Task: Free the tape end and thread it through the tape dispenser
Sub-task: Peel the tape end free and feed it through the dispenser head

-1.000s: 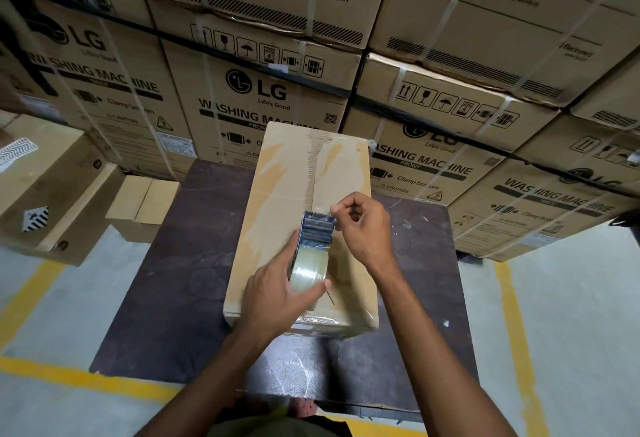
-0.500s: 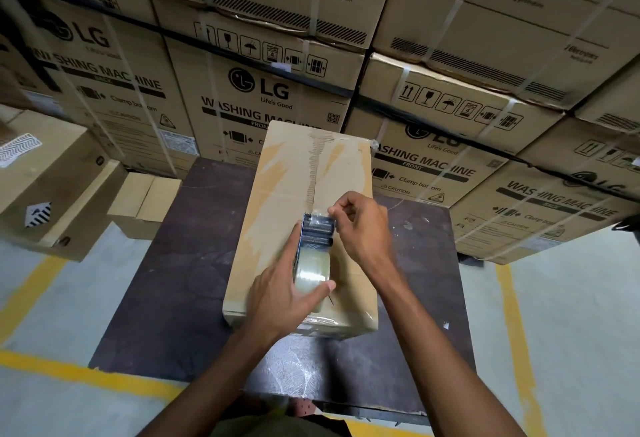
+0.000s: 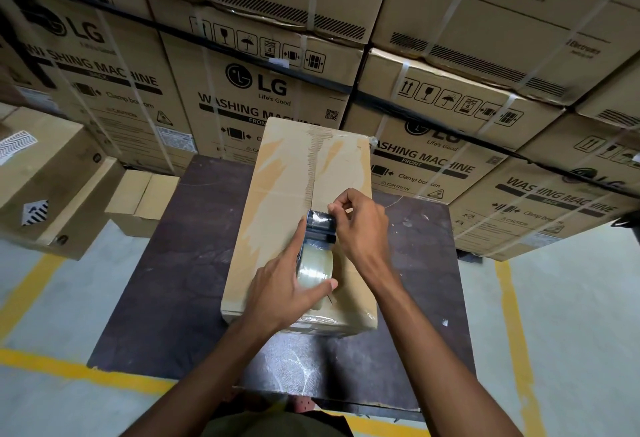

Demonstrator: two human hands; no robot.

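While left hand grips tape dispenser and roll, right hand pinches tape end at its head

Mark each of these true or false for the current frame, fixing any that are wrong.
1. The left hand holds the tape roll. True.
2. The right hand rests flat on the table. False: its fingertips pinch at the front of the dispenser.
3. The dispenser sits over a brown box. True.
4. The box lies on the bare floor. False: it lies on the dark table.
5. The tape roll is bright red. False: it is clear, yellowish.
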